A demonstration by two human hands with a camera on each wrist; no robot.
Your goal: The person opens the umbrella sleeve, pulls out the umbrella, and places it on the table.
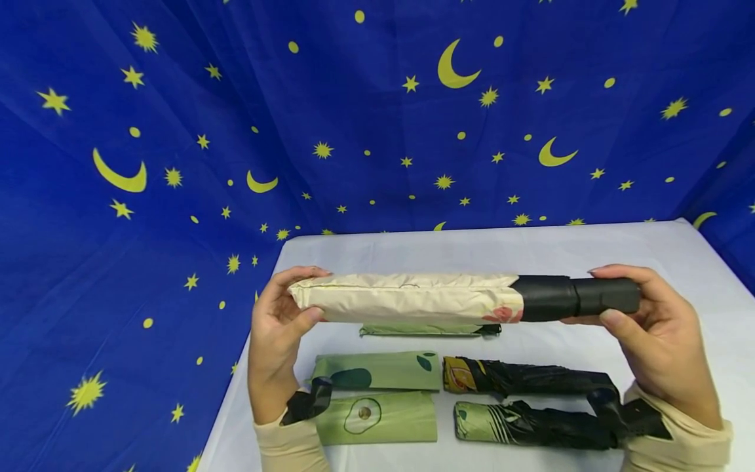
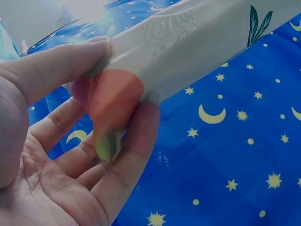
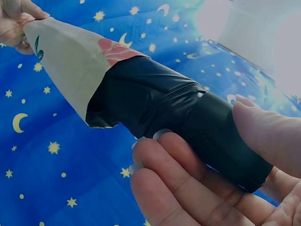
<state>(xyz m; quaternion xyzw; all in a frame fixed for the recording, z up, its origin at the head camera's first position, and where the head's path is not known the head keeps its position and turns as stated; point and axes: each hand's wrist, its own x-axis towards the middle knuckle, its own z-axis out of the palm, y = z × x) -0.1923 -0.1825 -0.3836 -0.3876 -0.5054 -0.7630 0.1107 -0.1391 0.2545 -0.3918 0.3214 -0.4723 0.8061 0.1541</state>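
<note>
A folded umbrella (image 1: 548, 298), black at its exposed end, is held level above the white table, partly inside a cream fabric sleeve (image 1: 407, 299) with a red flower print. My left hand (image 1: 277, 351) pinches the far left end of the sleeve between thumb and fingers. An orange-red patch and a green tip show at that end in the left wrist view. On the right, my right hand (image 1: 666, 334) grips the umbrella's black handle (image 3: 230, 141), thumb on one side and fingers on the other. The part of the umbrella inside the sleeve is hidden.
On the white table (image 1: 619, 249) lie two green sleeves (image 1: 401, 419) and two black folded umbrellas (image 1: 554, 426) with patterned ends. Another green item (image 1: 425, 330) lies behind, partly covered by the held umbrella. Blue cloth (image 1: 377, 118) with yellow moons and stars surrounds the table.
</note>
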